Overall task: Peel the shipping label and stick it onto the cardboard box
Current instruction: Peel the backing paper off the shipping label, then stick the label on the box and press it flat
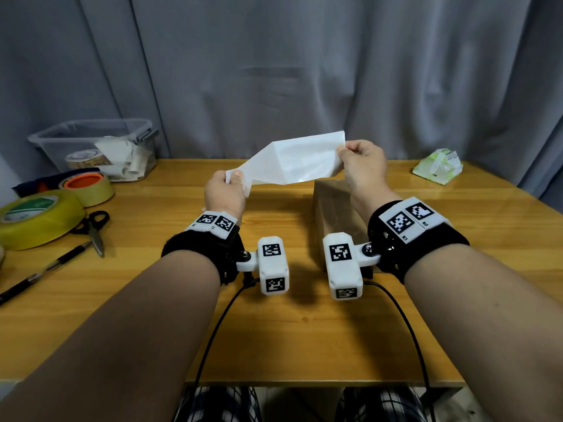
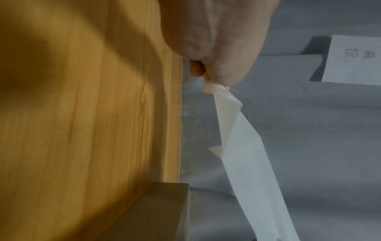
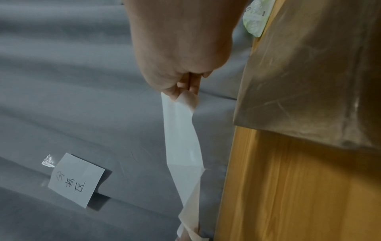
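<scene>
A white shipping label sheet [image 1: 300, 161] hangs in the air above the table's far edge, stretched between both hands. My left hand [image 1: 227, 190] pinches its crumpled lower-left end [image 2: 216, 91]. My right hand [image 1: 362, 164] pinches the upper-right corner [image 3: 183, 101]. The sheet is creased and partly split into two layers near the left end. A brown cardboard box [image 1: 335, 214] covered in clear tape lies on the table below my right hand, also visible in the left wrist view [image 2: 148, 213] and the right wrist view [image 3: 309, 73].
A clear plastic bin [image 1: 94, 147] of scraps stands at the back left, with tape rolls [image 1: 36, 222], scissors [image 1: 94, 228] and a pen [image 1: 42, 274] in front of it. A crumpled green-white wrapper [image 1: 438, 167] lies back right. A handwritten note [image 3: 76, 179] hangs on the grey curtain.
</scene>
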The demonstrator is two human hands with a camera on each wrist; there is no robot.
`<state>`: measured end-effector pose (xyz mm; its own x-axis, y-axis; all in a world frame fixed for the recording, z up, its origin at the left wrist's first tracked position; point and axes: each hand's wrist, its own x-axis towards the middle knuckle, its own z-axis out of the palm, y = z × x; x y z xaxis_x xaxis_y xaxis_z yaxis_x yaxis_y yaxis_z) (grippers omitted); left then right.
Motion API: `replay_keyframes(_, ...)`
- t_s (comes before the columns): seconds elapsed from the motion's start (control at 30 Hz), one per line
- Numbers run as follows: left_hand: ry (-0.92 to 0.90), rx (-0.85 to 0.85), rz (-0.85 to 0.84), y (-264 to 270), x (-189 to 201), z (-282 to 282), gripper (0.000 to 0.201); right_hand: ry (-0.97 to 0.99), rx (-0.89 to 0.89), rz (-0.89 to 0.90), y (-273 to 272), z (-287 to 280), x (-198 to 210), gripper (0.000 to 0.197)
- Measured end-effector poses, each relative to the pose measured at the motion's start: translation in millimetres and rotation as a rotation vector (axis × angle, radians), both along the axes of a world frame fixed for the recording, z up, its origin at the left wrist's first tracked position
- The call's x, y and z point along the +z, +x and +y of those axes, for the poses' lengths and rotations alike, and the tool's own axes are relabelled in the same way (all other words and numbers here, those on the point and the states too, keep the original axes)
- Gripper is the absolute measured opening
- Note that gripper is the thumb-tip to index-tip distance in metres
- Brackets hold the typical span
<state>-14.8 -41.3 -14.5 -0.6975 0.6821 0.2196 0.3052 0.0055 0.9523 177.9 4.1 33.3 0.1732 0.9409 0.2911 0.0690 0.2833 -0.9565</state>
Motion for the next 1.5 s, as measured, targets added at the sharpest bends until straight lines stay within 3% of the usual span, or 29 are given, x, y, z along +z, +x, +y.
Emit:
replay_keyframes(0.27,-0.016,0.016,0.0,-5,-4,-6,0.019,0.004,-0.003,-0.013,7,-2,-4,0.011)
replay_keyframes(0.5,0.055,-0.002,-0.077,-4,0,-5,0.023,0.008,-0.045,0.036,6,5,-4,0.022)
replay_keyframes(0.63,0.074,0.018,-0.117,-6,2,-5,0.017,0.009,-0.107,0.079,7,7,-4,0.019)
replay_keyframes(0.73,0.059,0.074,-0.024,-10,4,-9,0.031,0.02,-0.248,0.181,15,10,-2,0.012)
replay_keyframes(0.8,0.053,0.1,0.053,-15,5,-12,0.029,0.028,-0.287,0.222,21,10,0,0.008)
replay_keyframes(0.97,0.012,-0.108,0.225,-20,7,-11,0.022,0.095,-0.184,0.157,22,-1,6,0.008)
replay_keyframes(1.07,0.0,-0.274,0.151,-9,11,-10,0.012,0.073,-0.118,0.172,16,-7,8,0.01)
replay_keyframes(1.27,-0.169,-0.315,0.016,-8,0,-14,0.022,-0.011,-0.043,0.219,12,-25,5,0.031)
replay_keyframes(1.4,-0.423,-0.311,0.097,-21,-12,-18,0.043,-0.01,-0.048,0.181,14,-33,1,0.03)
replay_keyframes(1.47,-0.5,-0.264,0.259,-22,-11,-18,0.057,0.021,-0.045,0.099,13,-34,1,0.023)
replay_keyframes(1.5,-0.456,-0.223,0.365,-20,-7,-20,0.058,0.028,-0.037,0.051,13,-34,2,0.021)
